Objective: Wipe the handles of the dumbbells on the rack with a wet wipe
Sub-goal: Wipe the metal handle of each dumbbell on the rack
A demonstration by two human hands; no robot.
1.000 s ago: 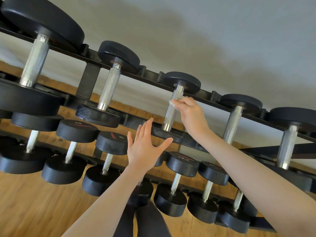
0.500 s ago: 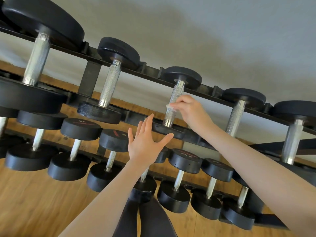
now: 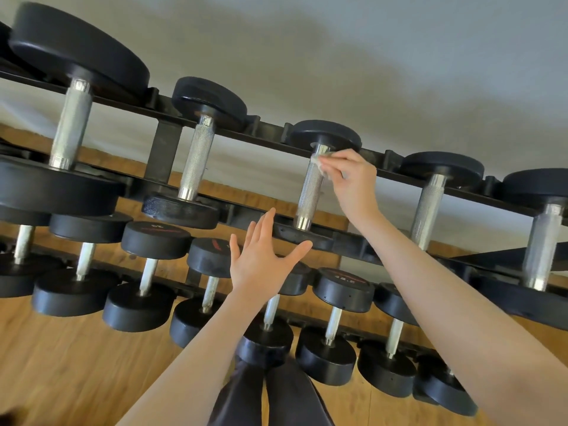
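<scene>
The right hand (image 3: 353, 182) pinches a small white wet wipe (image 3: 322, 162) against the top of a knurled steel dumbbell handle (image 3: 310, 192) on the black rack's (image 3: 163, 155) upper tier; the left hand (image 3: 261, 259) hovers with fingers spread, holding nothing.

Soft, even daylight fills the frame, bright without harsh glare. Broad, fuzzy-edged shadows lie across the pale wall (image 3: 399, 56) in the upper half. Small highlights gleam on the polished collars of the dumbbell handles (image 3: 310, 192) at centre. Wide-angle distortion bows the rack (image 3: 381, 175) and swells the weights at the upper left. The lower left corner is dark and smeared; fine detail looks slightly soft throughout.
</scene>
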